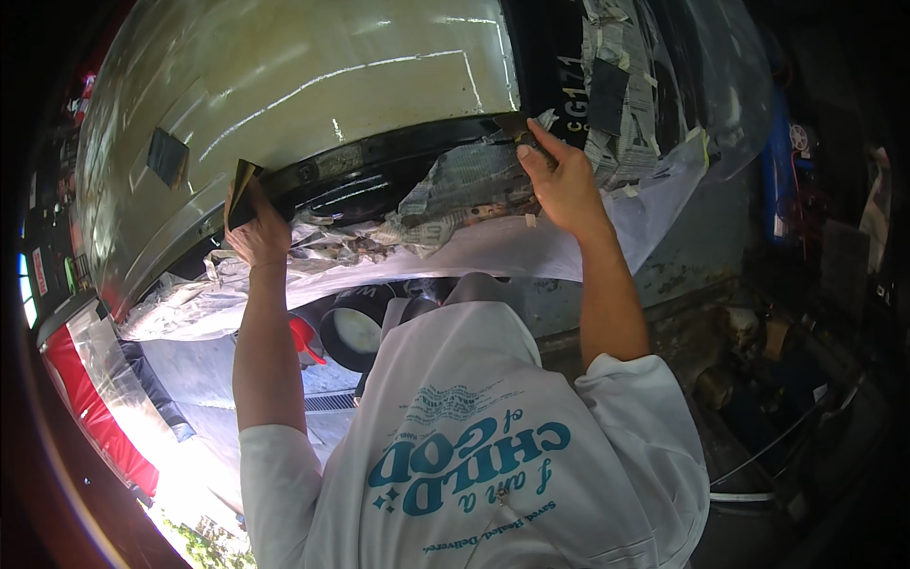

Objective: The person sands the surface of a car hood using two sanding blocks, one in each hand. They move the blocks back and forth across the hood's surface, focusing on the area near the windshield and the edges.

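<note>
**Two hands at the near edge of the pale panel (360, 104)**

Newspaper (464, 180) is already laid along the panel's near side, ragged in places; how much work is left, I cannot tell. At the panel's near left, the left hand (258, 232) has its fingers closed around a folded dark sheet (243, 190), its long axis and open end pointing away from the person. By the panel's near right corner, the right hand (567, 185) bends its fingers; their grip is unclear.

Both bare arms (607, 284) extend forward, left hand (258, 230) curled, right hand's (569, 192) fingers (549, 142) angled inward.
</note>
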A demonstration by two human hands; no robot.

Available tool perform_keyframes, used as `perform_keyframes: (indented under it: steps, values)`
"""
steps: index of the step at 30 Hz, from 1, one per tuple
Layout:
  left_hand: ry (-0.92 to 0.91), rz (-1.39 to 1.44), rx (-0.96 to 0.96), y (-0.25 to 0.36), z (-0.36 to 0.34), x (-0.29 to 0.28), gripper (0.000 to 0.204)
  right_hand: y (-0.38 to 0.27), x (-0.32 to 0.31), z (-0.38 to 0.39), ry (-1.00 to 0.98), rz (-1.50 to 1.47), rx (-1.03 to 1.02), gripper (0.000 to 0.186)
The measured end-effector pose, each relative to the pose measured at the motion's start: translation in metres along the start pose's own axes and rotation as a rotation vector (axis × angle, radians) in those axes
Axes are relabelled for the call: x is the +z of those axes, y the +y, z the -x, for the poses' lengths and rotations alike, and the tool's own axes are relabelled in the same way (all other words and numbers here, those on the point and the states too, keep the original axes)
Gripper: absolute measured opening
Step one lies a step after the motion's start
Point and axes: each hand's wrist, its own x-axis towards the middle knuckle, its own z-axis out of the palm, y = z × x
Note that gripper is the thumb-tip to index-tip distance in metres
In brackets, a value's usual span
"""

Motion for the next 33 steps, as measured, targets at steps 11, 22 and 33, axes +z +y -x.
perform_keyframes:
  steps: [11, 22, 33]
  values:
    - [0.005, 0.083, -0.107, 0.011, -0.006, 0.002, 0.039, 0.013, 0.009, -0.011, 0.103, 0.010, -0.186, 0.063]
    - [0.012, 0.019, -0.046, 0.002, -0.002, 0.005, 0.035, 0.008, 0.002, -0.011, -0.012, -0.108, 0.031, 0.062]
    - [0.028, 0.065, -0.097, 0.008, -0.004, 0.002, 0.031, -0.001, 0.007, 0.002, 0.061, 0.031, -0.112, 0.059]
